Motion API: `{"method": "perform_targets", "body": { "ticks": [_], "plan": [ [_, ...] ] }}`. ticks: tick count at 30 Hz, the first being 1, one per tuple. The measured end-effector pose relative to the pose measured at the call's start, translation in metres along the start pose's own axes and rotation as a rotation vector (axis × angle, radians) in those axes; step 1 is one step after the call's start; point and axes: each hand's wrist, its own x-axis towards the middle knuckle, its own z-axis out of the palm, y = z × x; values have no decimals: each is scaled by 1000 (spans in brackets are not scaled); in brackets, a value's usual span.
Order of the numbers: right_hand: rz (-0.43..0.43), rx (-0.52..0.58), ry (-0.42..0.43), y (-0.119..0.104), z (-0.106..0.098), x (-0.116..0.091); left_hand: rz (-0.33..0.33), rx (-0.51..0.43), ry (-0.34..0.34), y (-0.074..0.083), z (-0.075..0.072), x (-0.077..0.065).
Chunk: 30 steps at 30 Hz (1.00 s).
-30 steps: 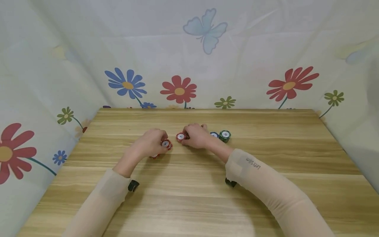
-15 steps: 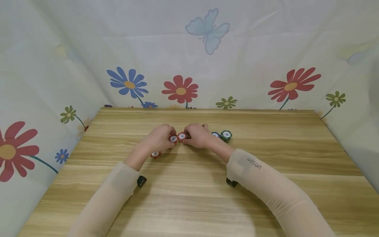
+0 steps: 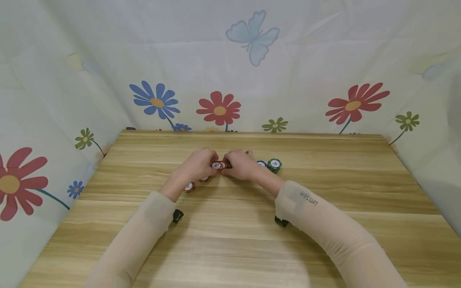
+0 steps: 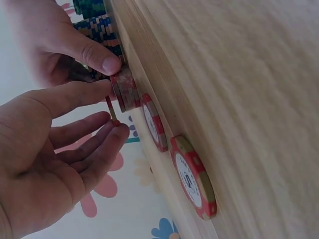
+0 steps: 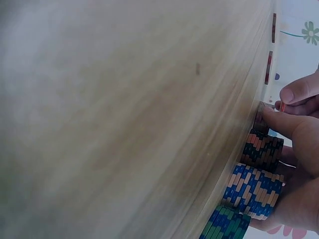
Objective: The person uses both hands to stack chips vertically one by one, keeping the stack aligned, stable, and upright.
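Between the thumb and fingers of my left hand (image 3: 197, 165) a red poker chip (image 4: 112, 110) is pinched, tilted. It is right at the top of a short stack of red poker chips (image 4: 125, 89). My right hand (image 3: 242, 165) holds that stack, its thumb pressed along the side. Two loose red chips, a nearer one (image 4: 194, 178) and a farther one (image 4: 154, 123), lie flat on the table by my left wrist. In the right wrist view a dark stack (image 5: 263, 150) and a blue stack (image 5: 253, 191) stand under and beside my right hand.
A green chip stack (image 3: 275, 165) stands at the right end of the row, next to the blue one. The wooden table (image 3: 230, 240) ends at a flower-printed cloth backdrop (image 3: 173, 48) behind and at the sides.
My left hand has moved right and slightly away, bringing the red chip over to the red stack. Two loose red chips came into view behind it. My right hand has stayed put.
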Motion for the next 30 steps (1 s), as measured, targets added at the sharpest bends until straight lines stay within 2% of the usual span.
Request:
{"method": "perform_targets", "body": {
  "ticks": [8, 15, 23, 30],
  "plan": [
    [-20, -12, 2, 1, -1, -2, 25, -5, -14, 1, 1, 6],
    [-21, -11, 2, 2, 0, -2, 45, -11, -7, 0, 4, 5],
    [-8, -18, 1, 1, -2, -2, -20, -15, -37, -1, 1, 2],
    [-8, -15, 0, 1, -1, 0, -11, 3, -34, -3, 2, 4]
  ]
}}
